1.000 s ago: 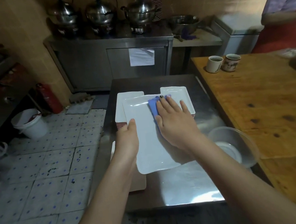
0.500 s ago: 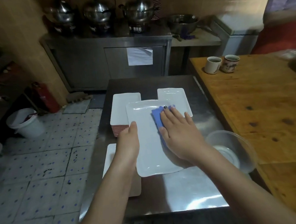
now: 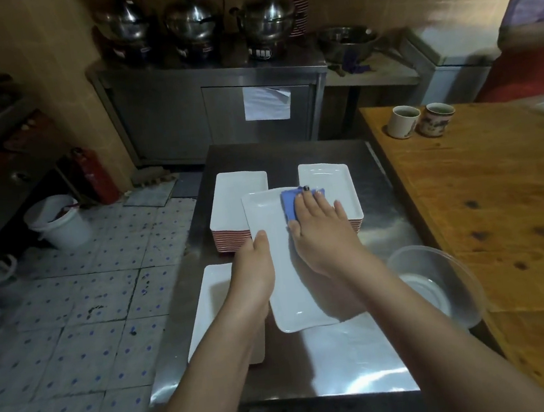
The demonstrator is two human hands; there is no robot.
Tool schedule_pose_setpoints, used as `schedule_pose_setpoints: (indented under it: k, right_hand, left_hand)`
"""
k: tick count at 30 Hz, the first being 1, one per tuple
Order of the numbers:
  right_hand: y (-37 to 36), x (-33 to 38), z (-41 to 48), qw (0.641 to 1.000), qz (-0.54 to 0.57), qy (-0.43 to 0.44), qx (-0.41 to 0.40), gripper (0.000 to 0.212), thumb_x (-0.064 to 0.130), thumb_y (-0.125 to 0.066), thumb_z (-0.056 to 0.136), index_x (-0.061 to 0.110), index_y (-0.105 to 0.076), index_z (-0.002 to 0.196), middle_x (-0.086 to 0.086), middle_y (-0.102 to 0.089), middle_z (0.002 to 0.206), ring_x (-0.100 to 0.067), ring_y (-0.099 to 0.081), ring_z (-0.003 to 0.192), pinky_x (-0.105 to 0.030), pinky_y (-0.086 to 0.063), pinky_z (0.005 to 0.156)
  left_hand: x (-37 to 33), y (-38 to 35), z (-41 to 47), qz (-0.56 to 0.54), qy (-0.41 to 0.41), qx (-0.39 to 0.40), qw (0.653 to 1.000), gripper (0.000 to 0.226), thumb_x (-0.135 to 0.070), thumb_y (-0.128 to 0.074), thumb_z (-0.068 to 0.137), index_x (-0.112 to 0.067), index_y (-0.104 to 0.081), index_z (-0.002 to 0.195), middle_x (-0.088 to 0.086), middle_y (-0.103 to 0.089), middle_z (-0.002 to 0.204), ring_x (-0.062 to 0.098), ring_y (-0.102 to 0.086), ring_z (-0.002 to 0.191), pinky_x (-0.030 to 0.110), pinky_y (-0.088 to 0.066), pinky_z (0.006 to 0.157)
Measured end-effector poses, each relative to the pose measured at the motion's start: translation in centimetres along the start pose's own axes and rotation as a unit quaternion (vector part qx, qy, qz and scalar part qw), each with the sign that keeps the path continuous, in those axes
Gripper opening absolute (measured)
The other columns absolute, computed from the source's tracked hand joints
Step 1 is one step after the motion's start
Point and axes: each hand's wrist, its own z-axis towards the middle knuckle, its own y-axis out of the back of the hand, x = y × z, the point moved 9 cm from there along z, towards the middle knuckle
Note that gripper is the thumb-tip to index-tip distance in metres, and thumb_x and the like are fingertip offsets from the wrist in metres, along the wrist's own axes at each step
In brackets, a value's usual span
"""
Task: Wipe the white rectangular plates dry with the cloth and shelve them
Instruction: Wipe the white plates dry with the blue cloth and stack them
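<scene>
Left hand (image 3: 254,274) fingers clasped on white rectangular plate (image 3: 286,291), right hand (image 3: 324,234) fingers flat, pressing blue cloth (image 3: 289,205) onto it, clear plastic bowl (image 3: 455,265) right of fingers, white dish (image 3: 424,290) inside.

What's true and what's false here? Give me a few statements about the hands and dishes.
1. The right hand presses a blue cloth flat on the white plate. True.
2. The left hand grips that plate's left edge. True.
3. The two mugs lie tipped over. False: they stand upright on the wooden table.
4. The clear bowl sits left of the plate. False: it sits to its right.
</scene>
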Motion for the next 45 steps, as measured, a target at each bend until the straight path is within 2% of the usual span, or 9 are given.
schedule_pose_setpoints:
  k: [3,11,15,19,27,30,35,39,45]
  right_hand:
    - [-0.3,2.2,0.4,0.998,0.024,0.051,0.014,0.054,0.03,-0.016,0.104,0.014,0.0,0.152,-0.002,0.006,0.16,-0.02,0.008,0.147,-0.038,0.006,0.117]
    - [-0.4,6.5,-0.1,0.98,0.021,0.194,0.034,0.05,0.031,-0.018,0.104,0.021,-0.007,0.153,0.005,-0.002,0.16,-0.013,0.006,0.147,-0.037,0.007,0.116]
    - [0.4,5.0,0.4,0.986,-0.065,0.156,0.004,0.051,0.036,-0.014,0.103,0.026,-0.003,0.152,0.01,0.002,0.16,-0.013,0.008,0.147,-0.043,0.012,0.115]
    - [0.9,2.4,0.6,0.994,-0.071,0.081,-0.026,0.052,0.035,-0.014,0.103,0.022,-0.004,0.152,0.006,0.002,0.16,-0.018,0.006,0.147,-0.039,0.011,0.116]
    - [-1.2,3.9,-0.6,0.998,0.01,0.058,0.007,0.053,0.029,-0.017,0.103,0.016,-0.003,0.152,0.0,0.002,0.16,-0.022,0.007,0.147,-0.038,0.005,0.117]
    - [-1.7,6.5,-1.8,0.994,0.047,0.093,0.028,0.053,0.027,-0.019,0.104,0.014,0.0,0.152,-0.001,0.005,0.16,-0.023,0.01,0.147,-0.037,0.002,0.117]
    - [-2.3,8.9,-5.8,0.989,0.062,0.118,0.06,0.056,0.027,-0.018,0.103,0.014,0.008,0.152,-0.001,0.012,0.16,-0.021,0.018,0.145,-0.036,0.005,0.117]
    - [-2.6,9.5,-8.3,0.987,0.038,0.128,0.091,0.053,0.032,-0.008,0.102,0.019,0.005,0.152,0.004,0.01,0.16,-0.016,0.016,0.145,-0.037,0.009,0.116]
    - [-2.1,6.4,-10.2,0.989,0.004,0.095,0.115,0.052,0.035,-0.011,0.103,0.028,0.005,0.152,0.015,0.013,0.158,-0.006,0.019,0.143,-0.035,0.02,0.11]
  left_hand:
    - [-0.3,0.7,0.2,-0.005,0.002,-0.001,1.0,0.033,-0.031,-0.032,0.101,-0.014,-0.06,0.11,0.01,-0.065,0.111,0.03,-0.061,0.103,0.04,-0.047,0.095]
    - [0.3,1.9,0.4,0.013,0.005,0.018,1.0,0.04,-0.035,-0.031,0.102,-0.014,-0.058,0.122,0.012,-0.064,0.112,0.028,-0.06,0.104,0.034,-0.047,0.09]
    - [0.5,2.5,0.4,0.013,0.02,0.019,1.0,0.042,-0.038,-0.031,0.101,-0.012,-0.061,0.118,0.01,-0.067,0.107,0.027,-0.063,0.099,0.033,-0.048,0.085]
    - [0.6,3.4,0.1,-0.001,0.017,-0.001,1.0,0.035,-0.039,-0.033,0.101,-0.019,-0.061,0.103,-0.003,-0.065,0.093,0.015,-0.061,0.08,0.019,-0.045,0.065]
    - [1.2,3.1,0.8,-0.017,0.032,-0.002,0.999,0.046,-0.045,-0.03,0.099,-0.016,-0.061,0.116,0.005,-0.067,0.107,0.025,-0.063,0.099,0.036,-0.05,0.092]
    - [1.3,3.3,0.9,-0.012,0.039,-0.012,0.999,0.044,-0.045,-0.028,0.1,-0.021,-0.059,0.12,0.005,-0.063,0.109,0.024,-0.059,0.099,0.031,-0.046,0.085]
    - [1.4,3.6,1.6,-0.045,0.035,-0.007,0.998,0.042,-0.04,-0.029,0.101,-0.016,-0.063,0.111,-0.005,-0.061,0.081,0.006,-0.056,0.075,0.018,-0.041,0.062]
    - [1.2,4.4,1.8,-0.083,0.051,-0.023,0.995,0.037,-0.034,-0.031,0.102,-0.009,-0.057,0.1,-0.002,-0.056,0.073,0.006,-0.051,0.063,0.01,-0.042,0.043]
    - [0.9,5.0,1.8,-0.077,0.04,-0.044,0.995,0.039,-0.04,-0.031,0.101,-0.014,-0.059,0.103,0.005,-0.063,0.092,0.022,-0.06,0.077,0.027,-0.048,0.067]
